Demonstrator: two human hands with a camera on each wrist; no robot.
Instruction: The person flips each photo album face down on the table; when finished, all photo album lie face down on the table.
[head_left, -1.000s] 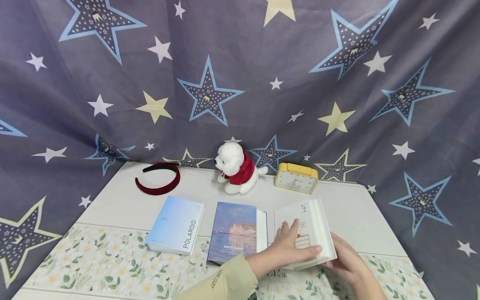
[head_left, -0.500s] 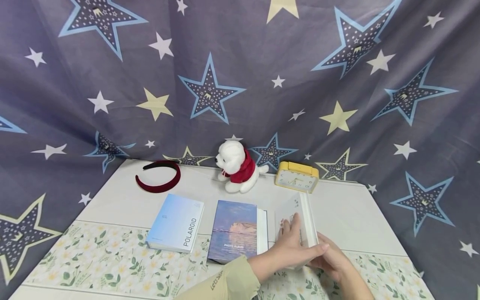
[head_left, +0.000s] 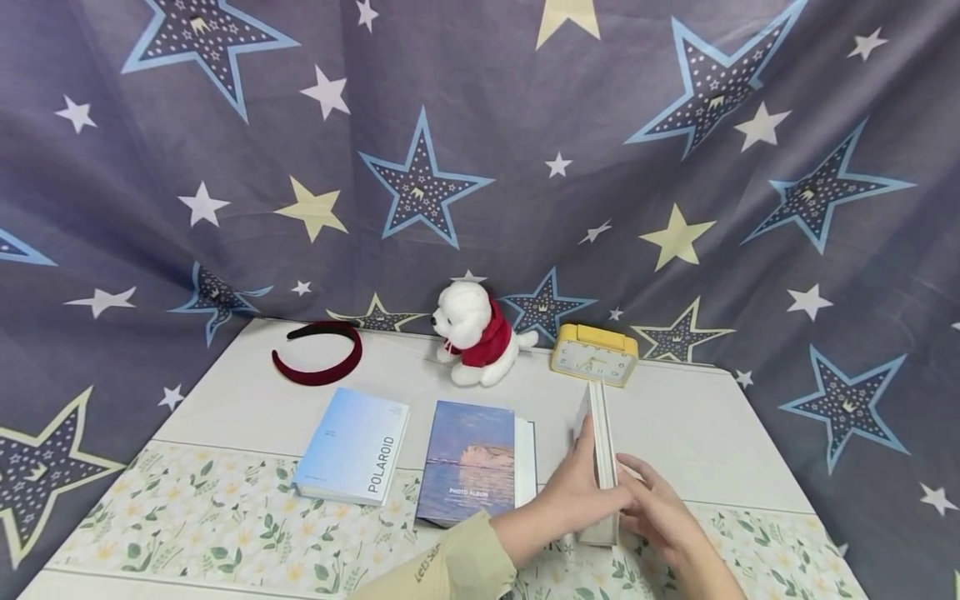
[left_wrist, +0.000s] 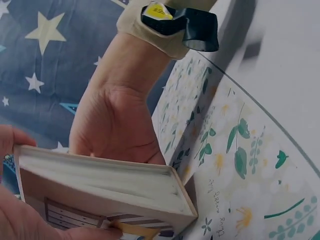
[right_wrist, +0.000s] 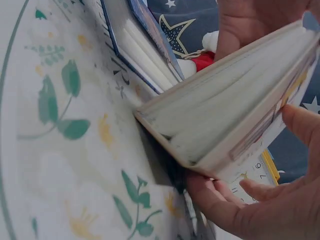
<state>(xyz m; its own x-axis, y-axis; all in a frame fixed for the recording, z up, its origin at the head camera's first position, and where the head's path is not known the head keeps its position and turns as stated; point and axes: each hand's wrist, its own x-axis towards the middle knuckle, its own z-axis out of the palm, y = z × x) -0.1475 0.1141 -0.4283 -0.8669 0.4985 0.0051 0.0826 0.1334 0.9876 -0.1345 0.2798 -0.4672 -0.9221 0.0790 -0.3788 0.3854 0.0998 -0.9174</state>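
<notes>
Between the left hand (head_left: 573, 496) and right hand (head_left: 663, 512), the fingers of both grasping it, is the white album (head_left: 604, 446), right of the seascape album (head_left: 468, 458); whether it touches the desk (head_left: 690, 433) is unclear. The head view gives it nearly edge-on; the 2 wrist views add pages (left_wrist: 100, 179) and a cover drawing (left_wrist: 70, 212). Since 0.5 s ago, it has turned more upright.

Had room over the smooth white tabletop (head_left: 690, 442), right of the upright white hardcover book (head_left: 603, 442); met the yellow rectangular alarm clock (head_left: 594, 354) beyond, the blue seascape-covered photo album (head_left: 468, 462) leftward.
</notes>
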